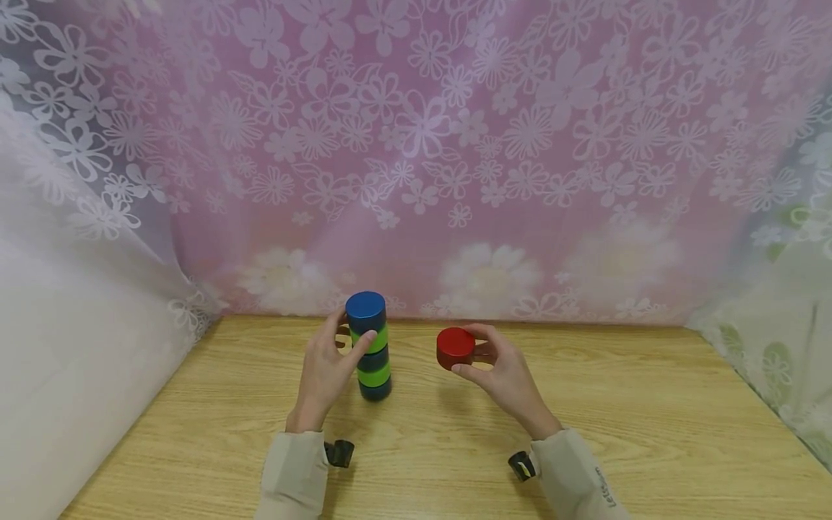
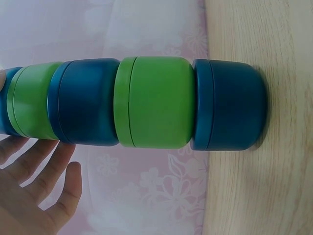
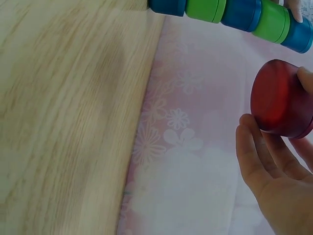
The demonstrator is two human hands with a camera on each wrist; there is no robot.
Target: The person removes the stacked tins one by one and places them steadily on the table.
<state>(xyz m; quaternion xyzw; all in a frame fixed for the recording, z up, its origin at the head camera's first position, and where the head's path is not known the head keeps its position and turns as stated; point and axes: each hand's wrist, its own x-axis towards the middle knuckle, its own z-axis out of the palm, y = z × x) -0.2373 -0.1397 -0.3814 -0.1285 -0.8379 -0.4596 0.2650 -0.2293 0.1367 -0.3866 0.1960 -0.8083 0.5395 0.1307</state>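
1. Wooden table (image 1: 617, 412) had the five-tin stack (image 1: 373, 360) on it, left hand (image 1: 328, 370) pinching near its top; one sideways tug could've toppled everything.
2. Right hand (image 1: 505, 372) pinched the red tin (image 1: 455, 348) midair beside it; sloppy grip could've dropped it.

Stack of tins (image 1: 375, 360): five round tins piled upright in one column, stood on the table (image 1: 585, 404).
Colours, top to bottom: top blue tin (image 1: 365, 306), upper green tin (image 1: 382, 339), middle blue tin (image 1: 377, 359), lower green tin (image 1: 374, 377), bottom blue tin (image 1: 375, 392), each touched by the next.
Grip on stack: the upper part is held between thumb and fingers of the left hand (image 1: 328, 370).
Red tin (image 1: 456, 348): short, round and glossy, held roughly upright above the table by the right hand (image 1: 510, 372), apart from the stack.
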